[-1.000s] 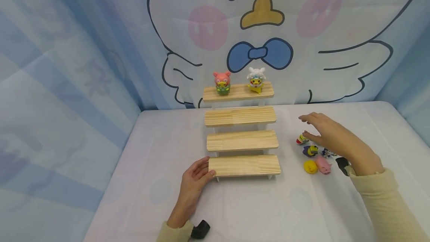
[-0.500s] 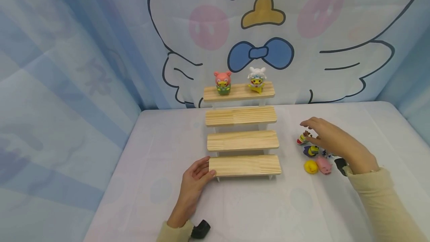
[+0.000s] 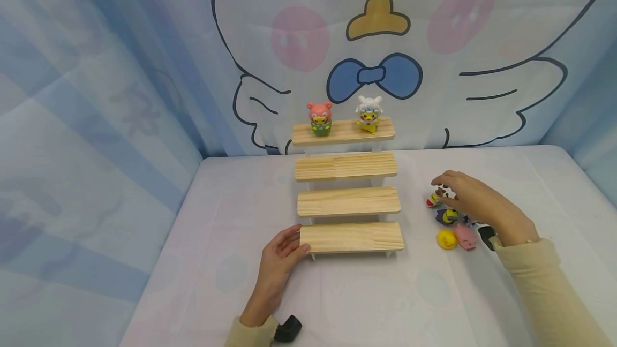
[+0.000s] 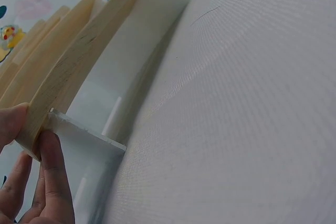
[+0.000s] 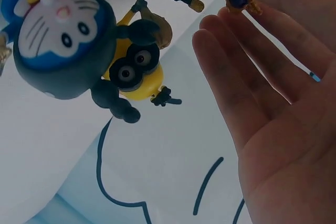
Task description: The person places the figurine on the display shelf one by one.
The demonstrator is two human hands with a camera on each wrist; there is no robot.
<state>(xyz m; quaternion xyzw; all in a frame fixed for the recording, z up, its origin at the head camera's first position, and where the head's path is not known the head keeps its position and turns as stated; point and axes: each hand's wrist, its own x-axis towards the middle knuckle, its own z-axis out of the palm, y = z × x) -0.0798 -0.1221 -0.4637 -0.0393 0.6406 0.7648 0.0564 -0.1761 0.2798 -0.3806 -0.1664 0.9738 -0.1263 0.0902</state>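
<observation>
We pinch the lowest shelf (image 3: pixel 352 237) by its left end with our left hand (image 3: pixel 279 265) and hold our right hand (image 3: pixel 477 201), spread, close over a red-and-yellow figurine (image 3: pixel 433 200) on the table (image 3: pixel 356 304).

Left hand (image 3: pixel 278 264) is sitting between six and seven o'clock in the head view, fingers pointing toward one, and the thumb (image 4: pixel 10 124) is pinching against the fingertips. Right arm (image 3: pixel 549 293) is slanting in from around four, sleeve and all. Right hand (image 3: pixel 474 202) is aiming at ten, fingers (image 5: pixel 220 72) stretching out, thumb keeping apart.
</observation>
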